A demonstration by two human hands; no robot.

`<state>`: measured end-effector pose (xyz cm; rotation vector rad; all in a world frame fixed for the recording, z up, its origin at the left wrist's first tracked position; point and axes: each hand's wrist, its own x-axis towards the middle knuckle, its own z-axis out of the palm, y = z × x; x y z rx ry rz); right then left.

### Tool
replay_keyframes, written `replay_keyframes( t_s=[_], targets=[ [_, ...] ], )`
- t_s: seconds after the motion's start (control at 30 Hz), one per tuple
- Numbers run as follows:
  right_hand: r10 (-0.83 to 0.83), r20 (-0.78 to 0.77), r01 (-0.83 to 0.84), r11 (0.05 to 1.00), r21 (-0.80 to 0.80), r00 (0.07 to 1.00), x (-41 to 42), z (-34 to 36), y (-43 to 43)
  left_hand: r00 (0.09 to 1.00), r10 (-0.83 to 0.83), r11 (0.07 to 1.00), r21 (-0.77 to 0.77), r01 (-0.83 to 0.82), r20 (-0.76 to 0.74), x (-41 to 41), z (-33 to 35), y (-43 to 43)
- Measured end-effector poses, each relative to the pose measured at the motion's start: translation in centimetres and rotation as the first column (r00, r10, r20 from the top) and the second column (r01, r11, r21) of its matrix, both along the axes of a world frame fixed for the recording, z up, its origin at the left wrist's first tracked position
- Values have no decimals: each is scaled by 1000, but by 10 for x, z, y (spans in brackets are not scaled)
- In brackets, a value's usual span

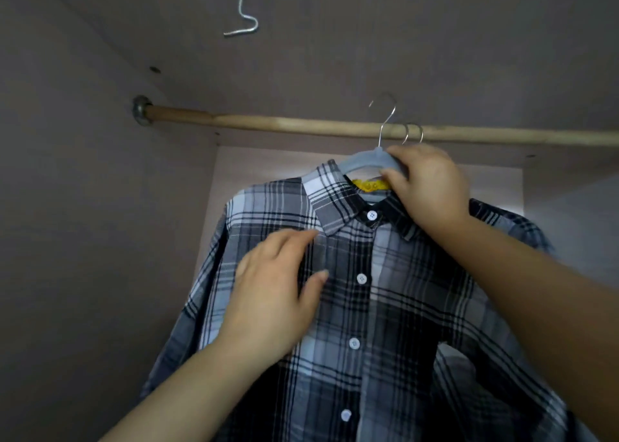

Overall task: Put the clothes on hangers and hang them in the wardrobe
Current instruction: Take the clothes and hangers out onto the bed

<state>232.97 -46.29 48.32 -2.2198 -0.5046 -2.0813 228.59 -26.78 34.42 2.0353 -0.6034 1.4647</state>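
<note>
Wooden wardrobe rod (268, 124) runs across the top. Left hand (278, 294) lies flat on the plaid shirt (385, 307) chest, fingers straight. Shirt is buttoned on a grey hanger (363, 160), with the hanger hook (385, 113) crossing the rod. Right hand (425, 183) grips the hanger neck, fingers curled round it.

Dim, flat light fills the grey-brown wardrobe wall (83, 207); a paler patch glows behind the grey-and-white plaid shirt (385, 307). The right hand (425, 183) is slightly motion-blurred. The round wooden rail (268, 124) bows from wide-angle distortion.
</note>
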Motion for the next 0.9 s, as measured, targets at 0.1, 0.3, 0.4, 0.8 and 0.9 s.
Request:
replay_keyframes(
  t_s=[0.1, 0.3, 0.4, 0.8, 0.9],
  targets=[
    [109, 19, -108, 994, -35, 994, -6, -10, 18, 988, 58, 997, -62, -50, 143, -14, 15, 6],
    [341, 35, -330, 926, -183, 939, -31, -82, 69, 945, 243, 965, -152, -213, 217, -41, 3, 34],
    [475, -15, -466, 855, -227, 880, -41, -132, 96, 930, 355, 930, -133, -341, 92, -55, -35, 55],
    [830, -283, -877, 445, -182, 480, -88, -309, 191, 699, 650, 680, -183, -710, -298, -186, -216, 115],
    [881, -332, -941, 320, -107, 338, -114, -352, 217, 606, 715, 582, -182, -792, -349, -231, -249, 119]
  ],
)
